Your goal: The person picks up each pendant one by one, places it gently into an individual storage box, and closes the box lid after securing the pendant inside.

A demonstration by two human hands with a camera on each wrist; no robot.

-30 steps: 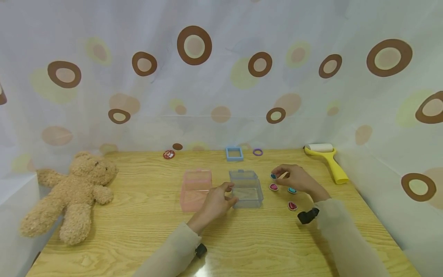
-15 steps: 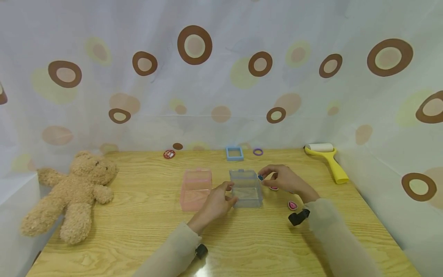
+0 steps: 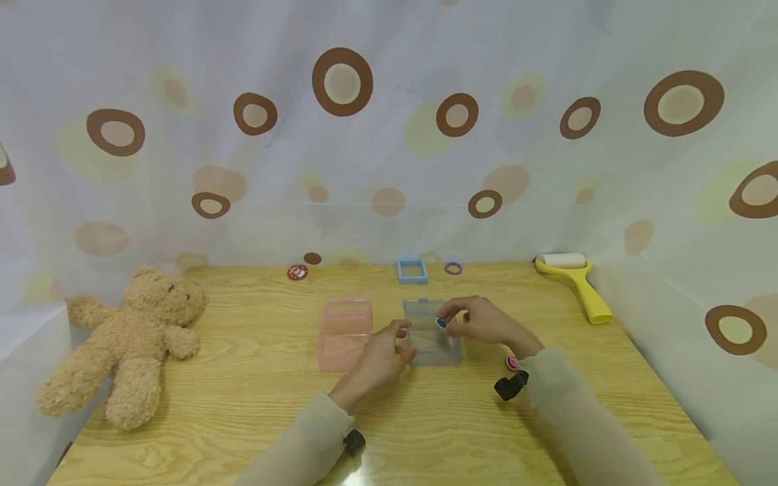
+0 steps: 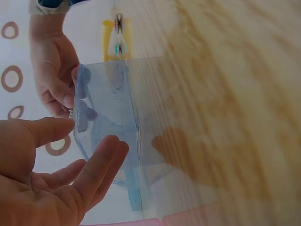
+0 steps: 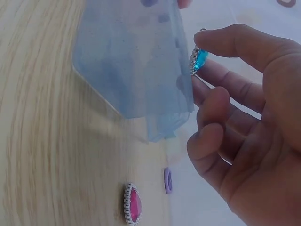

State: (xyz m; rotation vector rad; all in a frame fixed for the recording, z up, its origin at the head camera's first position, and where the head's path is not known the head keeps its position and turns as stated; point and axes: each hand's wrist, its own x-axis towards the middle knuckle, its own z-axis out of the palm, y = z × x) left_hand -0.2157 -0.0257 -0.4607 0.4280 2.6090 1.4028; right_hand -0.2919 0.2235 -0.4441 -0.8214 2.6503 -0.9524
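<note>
My right hand [image 3: 486, 322] pinches a teal gem charm with a silvery beaded edge [image 5: 200, 59] between thumb and fingertips. It is over the open translucent blue box [image 3: 433, 359], close to the rim in the right wrist view. My left hand [image 3: 378, 356] stays at the box's left side, fingers loosely extended along its wall in the left wrist view. A pink gem [image 3: 512, 363] lies right of the box, by my right wrist. Another pink gem [image 5: 133, 205] shows on the table in the right wrist view. A teal gem [image 4: 117, 48] lies beyond the box in the left wrist view.
A translucent pink box [image 3: 342, 351] stands left of the blue one. Behind them lie a red round badge [image 3: 298, 272], a blue square frame [image 3: 412, 280] and a purple ring [image 3: 453, 273]. A yellow lint roller [image 3: 586, 293] lies back right; a teddy bear [image 3: 130, 337] lies left.
My right hand has carried the teal gem leftward from the table at the right to over the blue box. My left hand has stayed at the box.
</note>
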